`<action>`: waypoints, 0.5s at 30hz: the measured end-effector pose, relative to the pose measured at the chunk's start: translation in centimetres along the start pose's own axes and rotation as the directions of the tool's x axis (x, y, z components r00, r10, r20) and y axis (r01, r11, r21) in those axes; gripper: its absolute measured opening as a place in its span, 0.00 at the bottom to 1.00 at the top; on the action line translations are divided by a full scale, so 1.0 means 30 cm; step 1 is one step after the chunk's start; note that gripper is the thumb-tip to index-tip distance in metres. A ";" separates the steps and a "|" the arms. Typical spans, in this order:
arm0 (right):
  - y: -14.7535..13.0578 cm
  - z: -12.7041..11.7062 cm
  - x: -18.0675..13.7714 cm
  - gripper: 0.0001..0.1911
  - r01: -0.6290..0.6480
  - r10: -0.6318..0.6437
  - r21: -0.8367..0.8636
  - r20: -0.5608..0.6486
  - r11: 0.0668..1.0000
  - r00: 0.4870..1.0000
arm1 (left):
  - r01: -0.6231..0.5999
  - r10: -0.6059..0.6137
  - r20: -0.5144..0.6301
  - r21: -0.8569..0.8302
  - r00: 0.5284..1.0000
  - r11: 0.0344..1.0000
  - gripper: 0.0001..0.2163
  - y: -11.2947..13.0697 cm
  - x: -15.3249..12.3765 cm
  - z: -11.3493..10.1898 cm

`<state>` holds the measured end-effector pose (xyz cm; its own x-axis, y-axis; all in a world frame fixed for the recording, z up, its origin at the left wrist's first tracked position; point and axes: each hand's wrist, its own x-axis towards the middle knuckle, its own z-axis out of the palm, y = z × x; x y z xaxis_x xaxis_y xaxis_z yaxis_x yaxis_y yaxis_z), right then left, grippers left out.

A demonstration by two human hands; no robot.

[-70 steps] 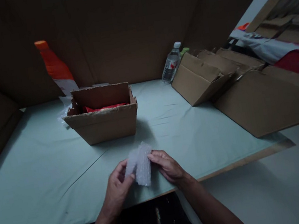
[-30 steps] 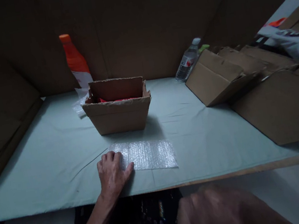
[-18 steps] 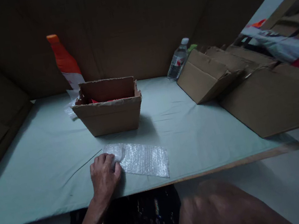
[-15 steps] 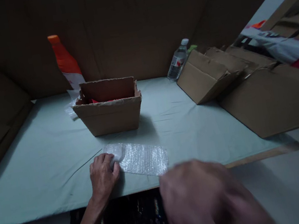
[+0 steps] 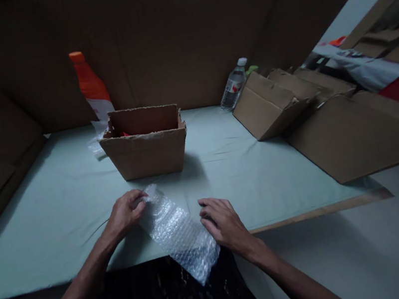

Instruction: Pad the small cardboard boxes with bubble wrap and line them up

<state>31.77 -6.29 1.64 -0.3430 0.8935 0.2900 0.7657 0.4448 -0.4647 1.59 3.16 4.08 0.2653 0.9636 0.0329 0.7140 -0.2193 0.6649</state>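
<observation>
A clear strip of bubble wrap (image 5: 179, 228) lies slantwise at the table's front edge, its lower corner hanging over my dark clothing. My left hand (image 5: 128, 211) is closed on its upper left end, thumb and fingers pinching the plastic. My right hand (image 5: 224, 221) is by the strip's right edge, fingers loosely curved and apart, with nothing visible in them. Whether its palm touches the wrap I cannot tell. Just behind the strip stands an open cardboard box (image 5: 147, 155) with something red inside, mostly hidden by the front wall.
An orange-and-white bottle (image 5: 93, 88) stands behind the box, beside crumpled clear plastic (image 5: 97, 145). At the back right are a clear plastic bottle (image 5: 234, 86) and several cardboard boxes (image 5: 268, 103). Cardboard panels (image 5: 167, 38) wall the back and left of the cloth-covered table (image 5: 60, 202).
My right hand has come up from the lower foreground to the bubble wrap's right side. The strip has swung round, its right end now nearer me and over the edge, with my left hand moved slightly up-left.
</observation>
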 end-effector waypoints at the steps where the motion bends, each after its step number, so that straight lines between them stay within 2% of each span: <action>1: -0.017 -0.020 -0.026 0.12 0.015 -0.015 0.016 0.014 1.000 1.000 | -0.001 0.001 0.010 -0.009 1.000 1.000 0.13 0.003 0.021 -0.008; 5: -0.060 -0.101 -0.131 0.35 0.101 -0.100 0.009 0.241 0.995 0.965 | 0.003 -0.002 0.023 -0.032 1.000 0.999 0.14 0.013 0.091 -0.025; 8: -0.070 -0.102 -0.187 0.45 0.174 -0.140 -0.076 0.324 0.982 0.935 | 0.007 -0.006 0.010 -0.056 1.000 0.998 0.14 0.015 0.128 -0.033; 10: -0.065 -0.061 -0.198 0.45 0.230 -0.173 -0.161 0.306 0.960 0.936 | 0.001 -0.001 0.003 -0.079 1.000 0.997 0.13 0.018 0.143 -0.037; 12: -0.056 -0.007 -0.189 0.41 0.282 -0.228 -0.213 0.245 0.936 0.942 | -0.010 0.011 0.005 -0.109 1.000 0.994 0.13 0.024 0.148 -0.042; 15: -0.051 0.047 -0.165 0.31 0.358 -0.351 -0.200 0.069 0.912 0.934 | -0.041 0.043 0.011 -0.150 0.999 0.988 0.14 0.037 0.139 -0.057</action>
<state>31.53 -11.32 -0.28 -0.6269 0.6824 0.3759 0.6846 0.7128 -0.1523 2.39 7.20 6.23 0.3029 0.9515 0.0537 0.5969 -0.2333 0.7677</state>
